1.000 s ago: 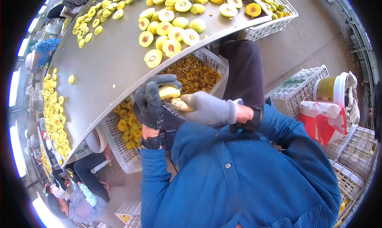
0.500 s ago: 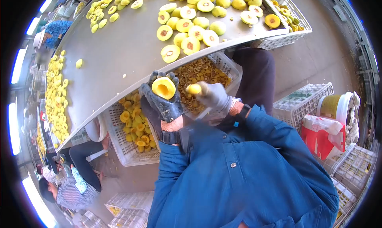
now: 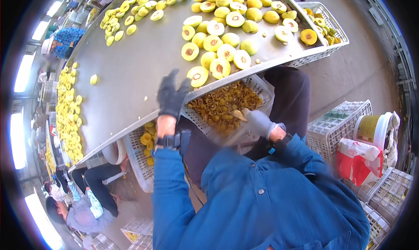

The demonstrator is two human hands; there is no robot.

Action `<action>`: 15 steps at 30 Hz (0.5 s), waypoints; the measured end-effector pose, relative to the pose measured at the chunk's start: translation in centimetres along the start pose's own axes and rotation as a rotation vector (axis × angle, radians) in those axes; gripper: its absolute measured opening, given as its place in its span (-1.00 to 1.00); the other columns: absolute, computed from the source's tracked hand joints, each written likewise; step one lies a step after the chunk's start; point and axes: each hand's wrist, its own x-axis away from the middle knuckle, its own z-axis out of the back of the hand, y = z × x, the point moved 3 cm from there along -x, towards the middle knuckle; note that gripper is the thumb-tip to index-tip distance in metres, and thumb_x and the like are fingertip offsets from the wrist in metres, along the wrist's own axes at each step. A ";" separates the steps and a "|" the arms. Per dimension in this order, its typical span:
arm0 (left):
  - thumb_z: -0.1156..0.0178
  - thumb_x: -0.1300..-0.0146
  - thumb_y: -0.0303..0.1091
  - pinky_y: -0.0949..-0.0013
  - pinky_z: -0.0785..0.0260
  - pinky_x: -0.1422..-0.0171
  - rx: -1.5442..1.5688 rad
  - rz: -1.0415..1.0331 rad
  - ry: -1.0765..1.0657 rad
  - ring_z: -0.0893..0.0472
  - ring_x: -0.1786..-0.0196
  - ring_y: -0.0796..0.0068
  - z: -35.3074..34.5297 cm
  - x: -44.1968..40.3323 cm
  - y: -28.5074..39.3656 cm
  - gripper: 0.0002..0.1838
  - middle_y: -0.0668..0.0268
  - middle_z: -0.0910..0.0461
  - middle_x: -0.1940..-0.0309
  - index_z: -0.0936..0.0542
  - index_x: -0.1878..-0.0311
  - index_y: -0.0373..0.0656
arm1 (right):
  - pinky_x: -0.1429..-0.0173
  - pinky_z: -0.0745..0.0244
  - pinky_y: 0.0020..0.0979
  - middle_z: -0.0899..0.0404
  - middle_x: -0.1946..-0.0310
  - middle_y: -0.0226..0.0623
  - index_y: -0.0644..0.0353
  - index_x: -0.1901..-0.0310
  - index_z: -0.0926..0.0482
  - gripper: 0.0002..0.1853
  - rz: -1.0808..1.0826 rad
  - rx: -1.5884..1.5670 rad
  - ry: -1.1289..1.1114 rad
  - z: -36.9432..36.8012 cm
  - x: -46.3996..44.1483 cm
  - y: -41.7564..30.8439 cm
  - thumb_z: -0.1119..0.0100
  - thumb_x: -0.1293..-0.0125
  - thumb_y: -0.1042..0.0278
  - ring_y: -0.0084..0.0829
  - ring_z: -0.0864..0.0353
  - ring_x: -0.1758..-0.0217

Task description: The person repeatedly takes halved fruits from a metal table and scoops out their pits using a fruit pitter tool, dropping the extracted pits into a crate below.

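Note:
My left hand (image 3: pixel 172 95), in a black glove, is smeared by motion over the near edge of the metal table (image 3: pixel 131 71). Its fingers look stretched out with nothing in them, close to halved yellow peaches (image 3: pixel 197 76) with brown centres. My right hand (image 3: pixel 260 123), in a grey glove, is closed around a small tool whose brownish, scoop-like tip (image 3: pixel 239 114) points left; its handle is hidden in the fist. Beneath that tip stands a white crate (image 3: pixel 267 90) full of cut-out brown and yellow fruit centres (image 3: pixel 222 104).
Left of my knees is a crate (image 3: pixel 137 156) of yellow halves, partly behind my arm. Another crate (image 3: pixel 345 38) stands past the table's right end. Stacked crates (image 3: pixel 336 123), a bucket (image 3: pixel 373 128) and a red bag (image 3: pixel 355 160) are at right. Co-workers (image 3: pixel 89 213) sit at left.
The hollowed peach half has left my left hand, which has moved up toward the table. My right hand has shifted right and down, and the yellow piece at its fingertips is gone.

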 end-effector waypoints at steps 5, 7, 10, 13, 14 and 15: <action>-0.39 -0.08 -0.24 0.19 -0.49 -0.15 0.345 0.066 -0.300 -0.67 0.01 0.14 -5.3 -3.9 0.4 -0.51 0.06 -0.66 0.07 -0.58 -0.07 -0.24 | 0.25 -0.51 0.01 -0.61 0.48 0.09 0.22 0.14 -0.44 -0.70 0.020 -0.082 0.103 2.8 0.8 -1.6 -0.20 -0.28 0.18 0.09 -0.65 0.36; -0.39 -0.08 -0.28 0.24 -0.51 -0.12 0.442 0.061 -0.234 -0.68 0.04 0.24 -4.2 -3.3 0.8 -0.54 0.09 -0.67 0.09 -0.58 -0.05 -0.25 | 0.26 -0.52 -0.02 -0.60 0.48 0.10 0.21 0.05 -0.46 -0.67 0.095 -0.261 0.329 4.9 -0.1 -3.3 -0.22 -0.27 0.19 0.11 -0.64 0.37; -0.38 -0.13 -0.37 0.34 -0.50 -0.13 0.430 0.022 -0.218 -0.64 0.02 0.41 0.9 -1.2 5.5 -0.51 0.18 -0.65 0.05 -0.55 -0.14 -0.29 | 0.26 -0.53 -0.08 -0.61 0.49 0.08 0.27 -0.01 -0.46 -0.62 0.141 -0.503 0.537 7.9 -1.9 -7.6 -0.23 -0.26 0.22 0.04 -0.66 0.40; -0.37 -0.13 -0.44 0.32 -0.47 -0.21 0.545 -0.091 -0.103 -0.62 -0.02 0.38 2.9 2.1 8.5 -0.50 0.19 -0.63 0.00 -0.54 -0.17 -0.32 | 0.20 -0.53 -0.43 -0.61 0.32 -0.28 0.36 -0.07 -0.46 -0.61 -0.006 -1.026 0.306 8.2 -3.1 -11.2 -0.22 -0.31 0.30 -0.51 -0.59 0.27; -0.29 -0.29 -0.31 0.27 -0.42 -0.29 0.678 -0.048 -0.052 -0.58 -0.12 0.34 3.2 3.5 9.5 -0.48 0.15 -0.59 -0.06 -0.44 -0.26 -0.33 | 0.21 -0.53 -0.45 -0.62 0.30 -0.32 0.35 -0.07 -0.46 -0.62 -0.066 -1.266 0.043 7.7 -2.9 -11.7 -0.22 -0.31 0.31 -0.50 -0.61 0.26; -0.21 -0.36 -0.21 0.27 -0.40 -0.31 0.925 0.051 0.020 -0.56 -0.14 0.33 2.9 4.7 10.1 -0.45 0.14 -0.58 -0.07 -0.39 -0.30 -0.33 | 0.26 -0.51 -0.41 -0.62 0.34 -0.31 0.34 -0.03 -0.46 -0.64 -0.065 -1.402 -0.071 7.2 -2.7 -12.3 -0.22 -0.31 0.31 -0.45 -0.61 0.32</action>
